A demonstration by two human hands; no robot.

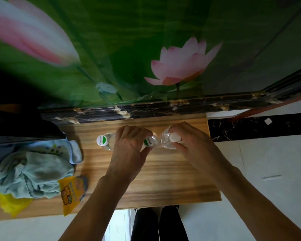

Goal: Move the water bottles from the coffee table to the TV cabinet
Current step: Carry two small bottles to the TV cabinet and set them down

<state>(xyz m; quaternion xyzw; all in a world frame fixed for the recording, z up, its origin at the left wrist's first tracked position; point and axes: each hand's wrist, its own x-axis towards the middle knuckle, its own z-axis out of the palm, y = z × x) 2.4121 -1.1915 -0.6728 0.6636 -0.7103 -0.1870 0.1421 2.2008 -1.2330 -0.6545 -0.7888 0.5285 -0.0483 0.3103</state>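
A: What do we have under our hands?

B: Three water bottles stand upright in a row on the wooden TV cabinet, all close to the marble ledge at its far edge. Our left hand curls round the neck of the middle bottle, thumb and fingers pinching just below its green-and-white cap. Our right hand grips the right bottle the same way, fingers closed round its plain white cap.

A: And the third?

B: The left bottle stands free, just beside our left hand and as near the ledge as the others. The middle and right bottles look to be touching each other, or nearly so.

A: Anything else near the ledge?

B: Nearer us than the ledge, at the cabinet's left end, lies a crumpled pale blue towel with a yellow packet beside it. Above the ledge rises a lotus mural.
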